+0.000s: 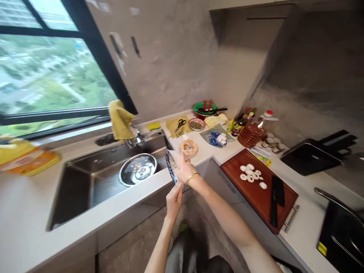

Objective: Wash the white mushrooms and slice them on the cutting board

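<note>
- A blue-and-white patterned dish (170,167), steeply tilted, is held in the air near the right end of the sink (76,197), by the front edge of the counter (113,208).
- The dish's lower edge is pinched in the narrowed fingers of the left hand (174,197), seemingly at the rim; its upper side is gripped by the right hand (186,168), below which a gold-toned bracelet (193,177) is worn.
- A pale, film-like sheet (176,156) is seen against the dish; whether it is stretched across cannot be told through the blur.
- The dish is judged to be stiff, glazed ceramic, moderately light, smooth and breakable, slippery if wet; it would be best held by opposite sides of the rim. The sheet is likely soft and clinging, best taken by its margin.
- A round, shiny metal basin (121,174) is seated in the sink toward its right end, pale pieces inside.
- Sliced white rings and rounds (249,173) are spread over a smooth reddish-brown board (236,167); a flat, black-bladed cleaver (277,195) is laid near its right edge.
</note>
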`<state>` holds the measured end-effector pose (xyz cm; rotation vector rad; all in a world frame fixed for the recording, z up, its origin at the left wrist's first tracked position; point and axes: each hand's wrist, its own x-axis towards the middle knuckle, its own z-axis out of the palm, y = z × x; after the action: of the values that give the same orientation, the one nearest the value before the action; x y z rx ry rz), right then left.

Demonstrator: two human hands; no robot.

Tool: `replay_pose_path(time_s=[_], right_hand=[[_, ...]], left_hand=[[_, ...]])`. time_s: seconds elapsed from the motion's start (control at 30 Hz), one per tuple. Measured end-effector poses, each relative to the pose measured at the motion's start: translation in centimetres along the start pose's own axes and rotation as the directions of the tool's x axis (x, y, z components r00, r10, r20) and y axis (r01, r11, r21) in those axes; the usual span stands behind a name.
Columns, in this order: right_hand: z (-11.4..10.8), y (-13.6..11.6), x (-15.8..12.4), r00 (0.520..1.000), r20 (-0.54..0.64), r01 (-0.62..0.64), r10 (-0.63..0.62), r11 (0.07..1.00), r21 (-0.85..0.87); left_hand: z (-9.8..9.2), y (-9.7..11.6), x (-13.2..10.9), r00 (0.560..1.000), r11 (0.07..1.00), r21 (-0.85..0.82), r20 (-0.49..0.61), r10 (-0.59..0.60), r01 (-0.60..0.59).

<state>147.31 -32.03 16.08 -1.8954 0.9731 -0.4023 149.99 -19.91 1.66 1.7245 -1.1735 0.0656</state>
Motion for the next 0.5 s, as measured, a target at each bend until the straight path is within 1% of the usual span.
replay_pose_path(time_s=[0.03, 0.07, 0.1, 0.13, 0.17, 0.23, 0.27, 0.3, 0.33, 0.37, 0.4, 0.43, 0.47, 0.5], right_hand=[[-1.8, 1.9, 0.6, 0.998, -0.043, -0.045, 0.047, 0.998, 0.038], [-3.9, 4.1, 0.7, 0.990, -0.085, -0.106, 0.114, 0.990, 0.089], [-6.1, 6.4, 0.4, 0.974, -0.122, -0.170, 0.192, 0.971, 0.168], [-8.4, 8.6, -0.3, 0.949, -0.154, -0.226, 0.276, 0.933, 0.281], [-10.5, 10.7, -1.3, 0.918, -0.181, -0.253, 0.354, 0.872, 0.418], [-14.4, 14.6, -3.7, 0.854, -0.230, -0.205, 0.467, 0.708, 0.676], [-16.1, 16.3, -5.0, 0.819, -0.257, -0.154, 0.512, 0.628, 0.763], [-17.8, 18.0, -6.2, 0.780, -0.293, -0.098, 0.553, 0.570, 0.816], [-19.6, 19.7, -7.2, 0.733, -0.339, -0.048, 0.590, 0.542, 0.839], [-21.4, 21.4, -8.1, 0.674, -0.396, -0.023, 0.623, 0.554, 0.832], [-23.3, 23.2, -8.8, 0.606, -0.457, -0.027, 0.651, 0.592, 0.806], [-25.2, 25.1, -9.3, 0.536, -0.514, -0.058, 0.670, 0.636, 0.769], [-27.2, 27.0, -9.6, 0.471, -0.558, -0.107, 0.683, 0.672, 0.732], [-29.1, 29.1, -9.8, 0.416, -0.586, -0.165, 0.695, 0.691, 0.704]], left_hand=[[1.2, 0.5, 1.0, 0.996, 0.999, -0.033, 0.081, 0.039, -0.037], [2.3, 1.2, 2.0, 0.982, 0.994, -0.067, 0.163, 0.094, -0.084], [3.5, 2.1, 3.0, 0.958, 0.985, -0.102, 0.237, 0.163, -0.142], [4.6, 3.1, 4.1, 0.924, 0.969, -0.135, 0.297, 0.239, -0.207], [5.7, 4.3, 5.3, 0.885, 0.948, -0.160, 0.344, 0.314, -0.274], [8.5, 7.0, 7.8, 0.792, 0.890, -0.193, 0.407, 0.455, -0.412], [10.2, 8.5, 8.9, 0.731, 0.849, -0.214, 0.436, 0.525, -0.482], [12.2, 10.1, 10.0, 0.657, 0.799, -0.243, 0.464, 0.593, -0.550], [14.5, 11.8, 11.0, 0.572, 0.740, -0.282, 0.490, 0.658, -0.610], [17.1, 13.5, 11.8, 0.474, 0.674, -0.330, 0.512, 0.716, -0.661], [19.9, 15.1, 12.4, 0.376, 0.610, -0.378, 0.531, 0.759, -0.697], [22.9, 16.6, 12.9, 0.286, 0.553, -0.423, 0.546, 0.788, -0.717], [26.0, 18.0, 13.4, 0.208, 0.509, -0.463, 0.558, 0.803, -0.726], [29.1, 19.2, 13.7, 0.148, 0.478, -0.492, 0.568, 0.810, -0.728]])
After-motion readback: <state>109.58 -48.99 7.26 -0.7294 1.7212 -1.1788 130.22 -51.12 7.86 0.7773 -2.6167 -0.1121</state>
